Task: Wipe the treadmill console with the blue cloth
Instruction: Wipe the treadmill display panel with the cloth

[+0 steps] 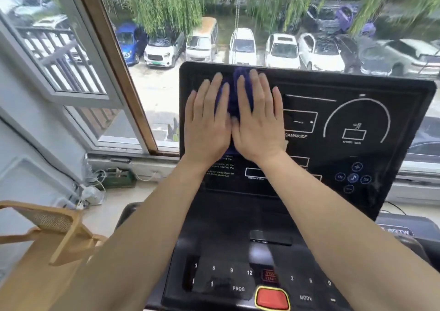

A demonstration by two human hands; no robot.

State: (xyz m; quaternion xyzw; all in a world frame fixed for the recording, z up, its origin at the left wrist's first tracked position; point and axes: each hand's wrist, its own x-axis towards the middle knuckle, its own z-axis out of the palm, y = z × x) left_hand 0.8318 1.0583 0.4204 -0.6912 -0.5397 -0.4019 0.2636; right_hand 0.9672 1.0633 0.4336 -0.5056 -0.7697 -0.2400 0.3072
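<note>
Hands flat, side by side: I see the left hand (207, 124) and right hand (258, 122), fingers straight, both pressing the blue cloth (232, 103) onto the upper left of the treadmill console (357, 84) — cloth bunched between and under the palms, showing between the index fingers.

Glossy black plastic treadmill console (357, 86), soft fuzzy blue cloth (234, 96), smooth red button (272, 298)

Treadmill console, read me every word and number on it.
"GAM/MODE": display panel, start hidden by the right hand.
"SPEED": display panel, below the runner icon.
"3 6 9 12", "PROG", "MODE": lower keypad.
Too blurred: white paragraph by the left hand, red label above the red button.
</note>
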